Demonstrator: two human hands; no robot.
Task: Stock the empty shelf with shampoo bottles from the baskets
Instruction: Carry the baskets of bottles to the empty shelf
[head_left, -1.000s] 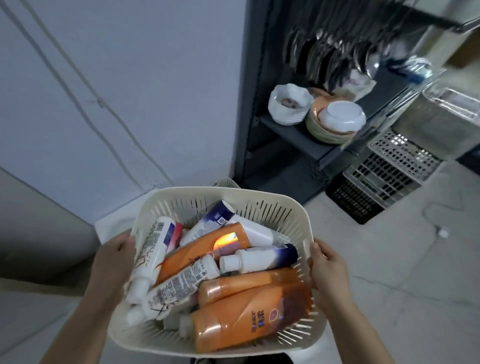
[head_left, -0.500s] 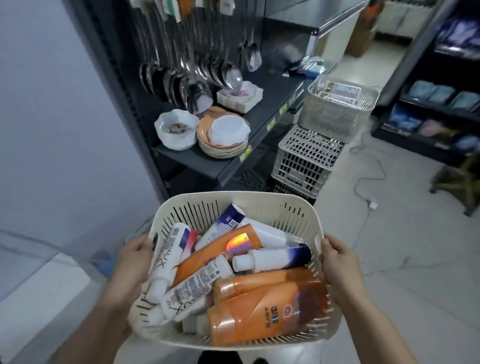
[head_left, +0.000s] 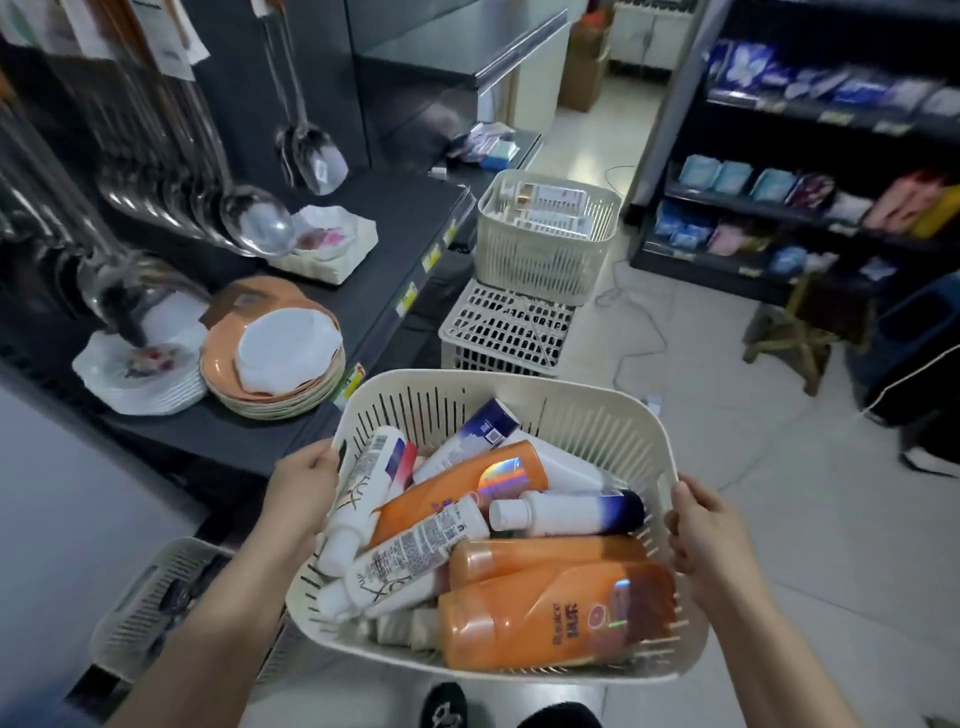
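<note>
I carry a cream slotted basket (head_left: 582, 410) at waist height, full of shampoo bottles lying on their sides. Several are orange, the largest (head_left: 561, 618) at the front; others are white, one with a dark blue end (head_left: 571, 512). My left hand (head_left: 301, 488) grips the basket's left rim. My right hand (head_left: 701, 525) grips its right rim. A dark shelf (head_left: 395, 218) runs along the left, bare in its middle stretch. A second cream basket (head_left: 545, 260) holding white bottles stands on an upturned crate ahead.
Stacked orange plates (head_left: 275, 358) and white dishes (head_left: 140, 374) sit on the near shelf, under hanging ladles (head_left: 254, 218). An upturned crate (head_left: 504, 332) stands on the floor. Another basket (head_left: 150, 603) lies low left. Stocked dark shelves (head_left: 810, 171) and a wooden stool (head_left: 789, 338) stand at right. Cables cross the tiled floor.
My view has swung right from the blank wall to the aisle, and the shelf, second basket and right-hand shelves have come into sight. Both hands keep the same grip on the basket.
</note>
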